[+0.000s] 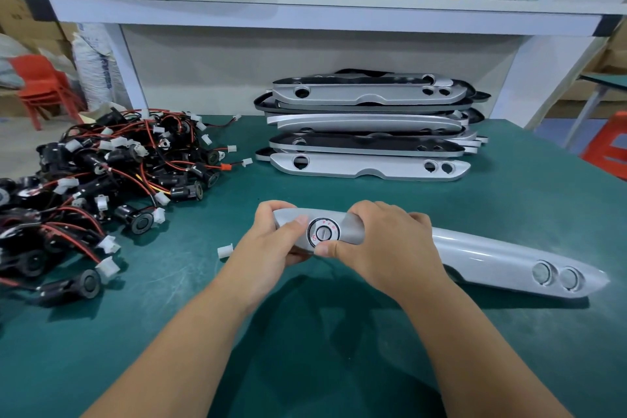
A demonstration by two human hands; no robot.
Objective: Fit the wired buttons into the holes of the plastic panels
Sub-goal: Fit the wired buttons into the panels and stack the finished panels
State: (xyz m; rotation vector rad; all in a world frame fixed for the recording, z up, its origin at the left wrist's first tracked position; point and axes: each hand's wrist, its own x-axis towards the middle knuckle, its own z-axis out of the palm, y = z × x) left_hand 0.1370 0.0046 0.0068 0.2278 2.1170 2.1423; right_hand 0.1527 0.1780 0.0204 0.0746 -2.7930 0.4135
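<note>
Head view looks down on two bare hands closed on one silver panel [475,254]. The left hand [271,244] wraps round the panel's left end, fingers curled underneath and thumb lying on the face just left of a round button [324,233]. The right hand [380,244] curls its fingers over the panel's top edge, and its thumb presses at the lower rim of that same button. The button sits in the panel's left hole, a silver disc with a dark ring and small red marks. The panel's left end is lifted in the hands, while its right end rests on the green table [339,332]. At that right end two round holes [556,276] lie side by side, and each shows a pale silvery disc inside.

Just left of the panel, close to the left wrist, lies a loose white connector [225,250]. Further left of the panel sprawls a heap of wired buttons [112,173], black barrels tangled in red and black leads with white plugs. Behind the panel, well apart from it, stands a stack of panels [366,125], some face up, some showing dark undersides. Above that stack runs a white shelf [305,7]. Far off to the panel's left, beyond the table, is a red chair [40,85].
</note>
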